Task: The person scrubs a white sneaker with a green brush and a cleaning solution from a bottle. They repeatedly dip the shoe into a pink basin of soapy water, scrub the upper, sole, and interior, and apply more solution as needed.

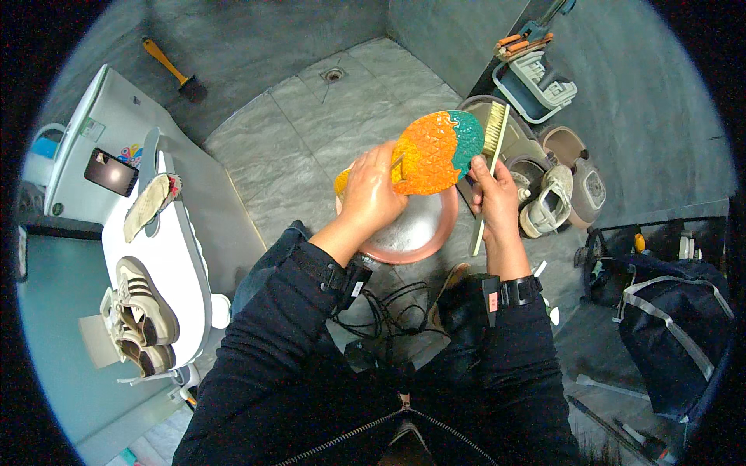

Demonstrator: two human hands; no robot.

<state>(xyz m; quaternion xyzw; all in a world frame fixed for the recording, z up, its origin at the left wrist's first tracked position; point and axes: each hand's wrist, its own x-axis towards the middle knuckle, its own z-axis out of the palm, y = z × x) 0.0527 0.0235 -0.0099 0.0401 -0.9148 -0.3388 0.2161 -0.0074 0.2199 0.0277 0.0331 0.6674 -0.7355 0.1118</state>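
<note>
My left hand (373, 189) grips a wet shoe by its heel end, its textured orange, yellow and green sole (428, 154) turned up to the camera. The shoe's upper is hidden beneath. My right hand (496, 195) holds a long, pale-handled scrubbing brush (495, 131) upright beside the sole, bristles towards it; the thumb touches the sole's edge. Under the hands on the tiled floor stands a pink-rimmed basin (446, 224) with cloudy, foamy liquid in it.
On the left, a white lid-like surface (195, 314) bears a pair of striped sneakers (145, 303), an insole (148, 204) and a phone (112, 172). To the right are tubs, a pale shoe (548, 201) and a dark bag (670, 326). Black cables (384, 311) lie between the feet; a floor drain (333, 74) is ahead.
</note>
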